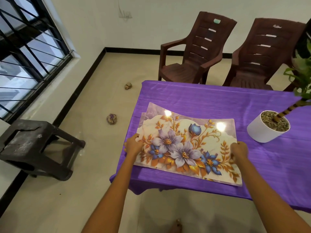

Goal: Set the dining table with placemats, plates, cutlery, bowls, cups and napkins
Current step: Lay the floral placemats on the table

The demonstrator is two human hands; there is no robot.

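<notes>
Placemats, glossy and rectangular with purple-and-blue flowers and gold leaves [185, 145], lie stacked near the left end of the counter draped in purple cloth [218, 101]; edges of a lower mat show at the far left and near right corners. Top mat bowed upward along its far edge, two light glares on it. Left hand [133, 145] grips the stack's left short edge, thumb on top, fingers curled under. Right hand [239, 150] grips the right short edge, fingers wrapped over the rim. White round pot filled with pebbles [267, 130] stands just right of the mats, apart from them, holding a green plant with a striped stem [301, 78]. Two brown plastic armchairs [198, 52] behind the counter. Dark plastic stool [38, 147] on the beige floor at left, two crumpled paper balls [111, 118] near it
</notes>
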